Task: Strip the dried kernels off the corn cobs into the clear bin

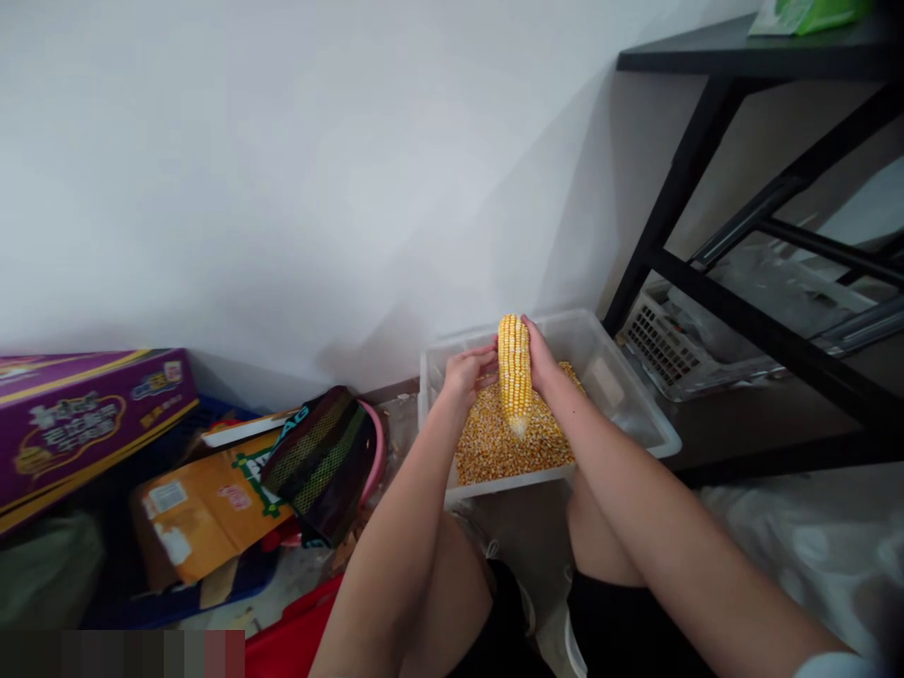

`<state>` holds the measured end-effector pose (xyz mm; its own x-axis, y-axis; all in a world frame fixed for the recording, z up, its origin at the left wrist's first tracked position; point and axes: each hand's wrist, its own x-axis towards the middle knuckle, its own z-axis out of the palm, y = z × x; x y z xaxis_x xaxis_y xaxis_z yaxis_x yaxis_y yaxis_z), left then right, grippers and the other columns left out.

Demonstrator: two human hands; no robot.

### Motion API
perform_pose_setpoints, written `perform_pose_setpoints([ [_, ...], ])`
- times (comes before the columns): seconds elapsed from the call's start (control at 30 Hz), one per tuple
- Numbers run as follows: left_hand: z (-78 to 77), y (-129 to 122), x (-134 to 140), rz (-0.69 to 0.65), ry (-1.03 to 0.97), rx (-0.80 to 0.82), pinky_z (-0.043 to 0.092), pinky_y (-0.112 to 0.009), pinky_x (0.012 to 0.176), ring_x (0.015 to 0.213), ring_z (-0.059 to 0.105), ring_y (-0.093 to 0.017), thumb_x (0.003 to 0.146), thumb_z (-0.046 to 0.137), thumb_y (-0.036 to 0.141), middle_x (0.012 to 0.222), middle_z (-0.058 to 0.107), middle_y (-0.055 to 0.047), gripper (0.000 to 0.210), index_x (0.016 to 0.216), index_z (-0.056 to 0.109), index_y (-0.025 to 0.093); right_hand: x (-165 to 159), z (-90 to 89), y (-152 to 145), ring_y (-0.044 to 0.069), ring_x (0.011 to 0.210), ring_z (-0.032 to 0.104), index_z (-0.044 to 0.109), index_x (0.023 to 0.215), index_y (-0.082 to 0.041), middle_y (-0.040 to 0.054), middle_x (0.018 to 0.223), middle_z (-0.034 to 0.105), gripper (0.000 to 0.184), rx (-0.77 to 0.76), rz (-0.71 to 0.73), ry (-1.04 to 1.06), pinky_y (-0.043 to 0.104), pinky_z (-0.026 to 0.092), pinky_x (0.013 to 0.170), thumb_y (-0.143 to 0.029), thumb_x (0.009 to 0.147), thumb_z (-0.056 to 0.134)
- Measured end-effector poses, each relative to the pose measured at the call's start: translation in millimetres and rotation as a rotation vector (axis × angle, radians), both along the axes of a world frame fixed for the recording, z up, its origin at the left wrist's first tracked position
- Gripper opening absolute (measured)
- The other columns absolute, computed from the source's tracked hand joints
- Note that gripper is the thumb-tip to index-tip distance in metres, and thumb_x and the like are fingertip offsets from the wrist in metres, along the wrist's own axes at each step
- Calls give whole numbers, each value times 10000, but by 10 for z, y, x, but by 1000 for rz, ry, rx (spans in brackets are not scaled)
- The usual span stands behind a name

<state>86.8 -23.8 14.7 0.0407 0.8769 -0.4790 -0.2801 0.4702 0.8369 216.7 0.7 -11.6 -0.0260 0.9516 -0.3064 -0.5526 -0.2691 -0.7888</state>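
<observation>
An ear of corn with yellow kernels stands nearly upright over a translucent plastic bin, its pale end pointing down. My right hand is closed around its right side, with the fingers partly hidden behind it. On the other side, my left hand has its fingers stretched towards the ear, the tips at its left edge. Loose corn kernels cover the bottom of the bin beneath both hands.
A black metal-framed table rises at the right, with a white plastic basket under it. To the left lie a purple box, an orange-brown package and a dark mesh bag. A white wall stands behind the bin.
</observation>
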Motion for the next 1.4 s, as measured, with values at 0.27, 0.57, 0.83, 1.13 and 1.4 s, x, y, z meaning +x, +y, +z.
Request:
perform_pose_setpoints([
  [0.27, 125, -18, -10, -51, 155, 59, 517, -287, 601, 528, 553, -121, 811, 604, 312, 594, 553, -1, 226, 974, 628, 156, 32, 52, 9, 167, 580, 568, 643, 879, -137, 43, 538, 558, 544, -83, 92, 129, 267, 498, 570, -614, 882, 380],
  [0.57, -72, -153, 146, -354, 331, 371, 494, -321, 785, 857, 628, -222, 616, 798, 395, 995, 675, -111, 591, 1117, 618, 137, -107, -40, 154, 144, 613, 567, 610, 917, -182, 17, 642, 584, 467, -213, -156, 7, 237, 475, 572, -580, 897, 367],
  [0.83, -194, -57, 19, -126, 609, 465, 467, -284, 748, 865, 615, -217, 563, 816, 349, 996, 675, -77, 616, 1116, 623, 159, -65, 199, -43, 110, 609, 540, 570, 969, -215, -9, 762, 615, 263, -160, -121, -58, 187, 384, 493, -433, 861, 470],
  [1.13, -7, -210, 164, -164, 294, 386, 475, -236, 702, 771, 610, -161, 605, 750, 230, 942, 681, -48, 437, 1027, 664, 151, -162, 71, -64, 122, 771, 587, 548, 1003, -195, -13, 860, 629, 374, 65, -196, 44, 202, 469, 647, -457, 737, 582],
  [1.4, 29, -483, 250, -82, 244, 346, 457, -223, 687, 744, 585, -142, 638, 665, 189, 903, 672, -38, 357, 992, 665, 147, -266, 266, -298, 119, 704, 570, 567, 880, -191, -23, 765, 609, 306, -13, -330, -31, 211, 456, 607, -459, 733, 571],
])
